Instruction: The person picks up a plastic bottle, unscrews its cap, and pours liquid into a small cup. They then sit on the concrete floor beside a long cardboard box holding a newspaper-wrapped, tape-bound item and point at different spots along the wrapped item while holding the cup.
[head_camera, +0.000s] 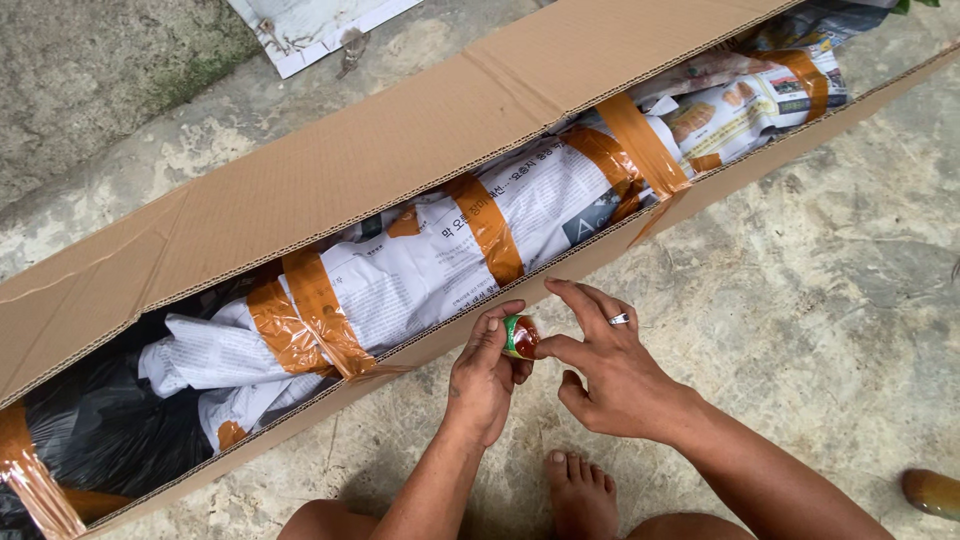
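1. The left hand (487, 375) has its grip closed around a small roll of tape (520, 336), green-rimmed with a reddish-brown face, held just below the near wall of the long cardboard box (330, 170).
2. The right hand (612, 365) is not closed on anything: thumb and forefinger touch the roll's face while the other fingers are spread. A ring (619, 319) shows on one finger. This looks like picking for the loose end of the tape.
3. To do that well, I would hold the roll firm in the left hand and turn it slowly, so a fingernail can catch the edge and lift it cleanly instead of splitting it.
4. Just behind the hands, inside the box, lies a long bundle wrapped in newspaper (430, 260) and banded with brown tape strips (487, 228). Black plastic (95, 430) fills the box's left end.
5. The box rests on a rough concrete floor (800, 300). A bare foot (580, 495) sits below the hands, so balance is worth minding.
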